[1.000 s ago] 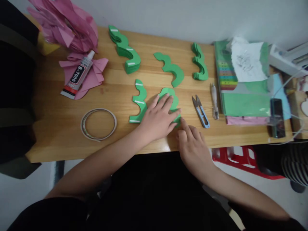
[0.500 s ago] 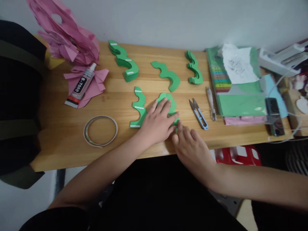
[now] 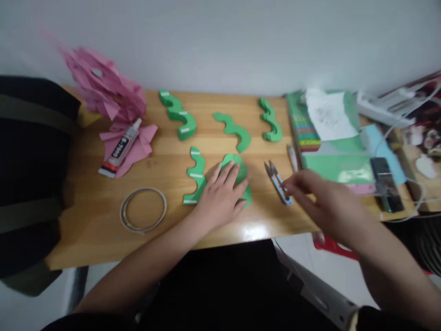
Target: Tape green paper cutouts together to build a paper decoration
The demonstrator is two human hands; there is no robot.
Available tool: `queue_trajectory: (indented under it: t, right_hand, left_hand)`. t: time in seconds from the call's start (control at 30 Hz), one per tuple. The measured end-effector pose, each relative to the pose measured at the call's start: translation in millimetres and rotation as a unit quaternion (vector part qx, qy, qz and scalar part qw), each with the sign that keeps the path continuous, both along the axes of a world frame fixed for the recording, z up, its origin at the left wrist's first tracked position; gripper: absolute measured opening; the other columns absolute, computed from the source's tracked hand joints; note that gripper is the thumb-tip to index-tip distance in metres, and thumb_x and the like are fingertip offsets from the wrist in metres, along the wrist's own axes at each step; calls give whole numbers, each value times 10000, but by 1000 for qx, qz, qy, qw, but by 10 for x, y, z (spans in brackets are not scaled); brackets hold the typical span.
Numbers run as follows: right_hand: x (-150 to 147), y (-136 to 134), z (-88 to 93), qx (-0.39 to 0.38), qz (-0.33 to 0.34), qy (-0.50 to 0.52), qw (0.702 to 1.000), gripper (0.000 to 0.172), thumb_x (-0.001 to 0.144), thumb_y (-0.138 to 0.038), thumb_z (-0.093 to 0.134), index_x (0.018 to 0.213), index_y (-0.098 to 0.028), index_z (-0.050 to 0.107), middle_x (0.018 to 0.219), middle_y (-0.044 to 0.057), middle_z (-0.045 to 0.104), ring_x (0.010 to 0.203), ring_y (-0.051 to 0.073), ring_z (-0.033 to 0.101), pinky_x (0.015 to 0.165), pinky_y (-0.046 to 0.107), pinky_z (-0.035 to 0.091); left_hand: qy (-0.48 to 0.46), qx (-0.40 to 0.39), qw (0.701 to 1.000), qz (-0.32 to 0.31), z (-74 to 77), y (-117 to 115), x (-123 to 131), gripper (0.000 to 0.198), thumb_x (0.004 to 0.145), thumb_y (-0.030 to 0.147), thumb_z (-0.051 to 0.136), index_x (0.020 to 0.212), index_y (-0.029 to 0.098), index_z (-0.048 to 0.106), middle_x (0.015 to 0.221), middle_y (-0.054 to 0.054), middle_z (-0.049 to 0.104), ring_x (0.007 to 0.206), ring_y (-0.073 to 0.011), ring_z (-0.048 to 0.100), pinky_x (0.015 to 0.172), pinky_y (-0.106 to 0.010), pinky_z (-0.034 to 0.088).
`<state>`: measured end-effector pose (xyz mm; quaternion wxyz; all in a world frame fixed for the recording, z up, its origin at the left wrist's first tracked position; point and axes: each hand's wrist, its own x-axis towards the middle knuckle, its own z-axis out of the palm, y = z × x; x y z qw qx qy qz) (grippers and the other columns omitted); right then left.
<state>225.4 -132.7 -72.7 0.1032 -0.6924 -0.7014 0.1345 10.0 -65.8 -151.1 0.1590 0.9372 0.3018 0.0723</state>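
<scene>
My left hand (image 3: 220, 195) lies flat with its fingers apart on a green wavy-edged paper piece (image 3: 236, 162), partly covering it. Just left of it is another green wavy piece (image 3: 196, 172) with white strips across it. My right hand (image 3: 317, 197) is blurred by motion, its fingertips drawn together over the blue handles of the thread snips (image 3: 278, 184). Whether they grip the snips, I cannot tell. Behind the snips lies a pen (image 3: 292, 157), partly hidden by that hand. Farther back are a wavy green piece (image 3: 237, 133) and two green stacks (image 3: 186, 122) (image 3: 270, 122).
A roll of tape (image 3: 123, 212) lies at the left, with a B-7000 glue tube (image 3: 120, 149) on pink paper (image 3: 146, 138) behind it. At the right are a green packet (image 3: 339, 168), a crumpled white paper (image 3: 332, 115) and a phone (image 3: 387, 184). A wall rises behind the table.
My right hand has left the green piece and moved right to the snips. My left hand stays on the piece. The whole view has shifted, with the table lower in the picture.
</scene>
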Motion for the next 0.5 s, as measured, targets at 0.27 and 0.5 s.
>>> queue_trajectory:
  t: [0.27,0.5]
  right_hand:
    - [1298,1071,86,77,-298,54,950,161,793,-181,557,633,-180,571,590,90,692,559,191,686,558,314,493]
    - [1508,1358,-3,121,-290,-71,947,206,669,-37,565,767,-145,711,724,110,731,707,257,684,681,388,494]
  left_hand:
    - [-25,31,999,16,-108,-4,-16,500,913,482,555,1327,203,588,1468,-171,496,1394,-337,425,1151,-544,350]
    - [-28,44,999,9,-122,3,-18,483,914,483,544,1320,226,591,1463,-152,504,1373,-342,450,1126,-561,378]
